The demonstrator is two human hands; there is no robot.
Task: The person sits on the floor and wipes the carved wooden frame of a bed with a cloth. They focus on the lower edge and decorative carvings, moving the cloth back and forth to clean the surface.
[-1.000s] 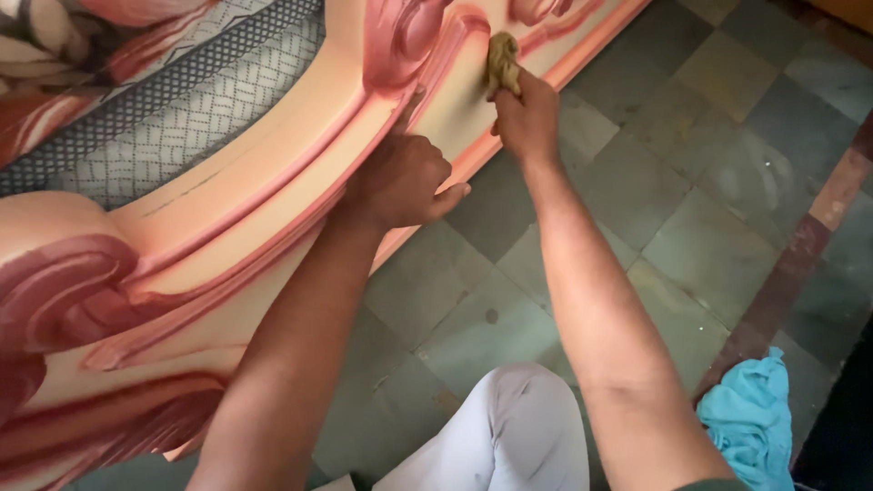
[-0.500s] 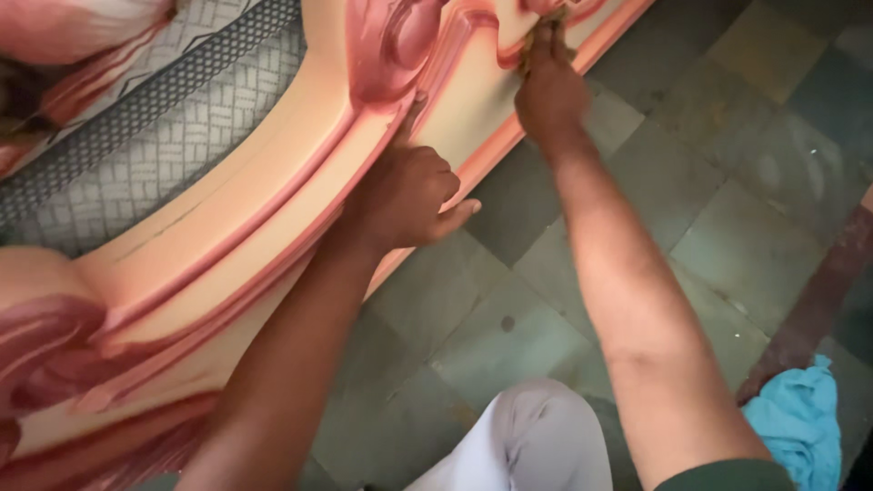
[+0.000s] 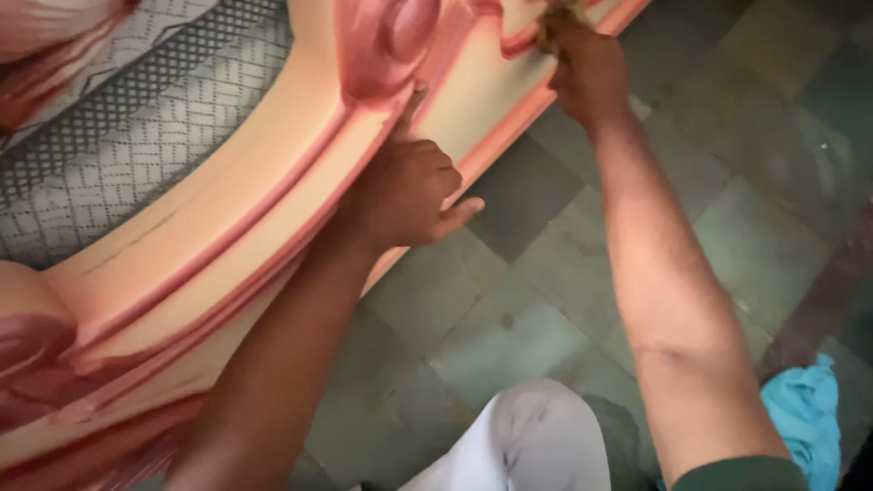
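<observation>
A carved bed footboard (image 3: 264, 182), cream with pink and red mouldings, runs diagonally across the left half of the view. My left hand (image 3: 405, 191) presses against its lower edge, fingers curled and thumb sticking out, holding nothing. Near the top edge, my right hand (image 3: 587, 68) grips a small brownish rag (image 3: 555, 20) and presses it against the pink moulding of the footboard. The rag is mostly hidden by my fingers.
A patterned grey mattress (image 3: 109, 155) lies behind the footboard at the upper left. The floor (image 3: 546, 273) is grey-green stone tile with a dark red border strip at right. A turquoise cloth (image 3: 805, 409) lies on the floor at the lower right. My knee in white trousers (image 3: 532, 436) shows at the bottom.
My right hand has slid the rag up and to the right along the footboard's moulding. My left hand has stayed against the lower edge.
</observation>
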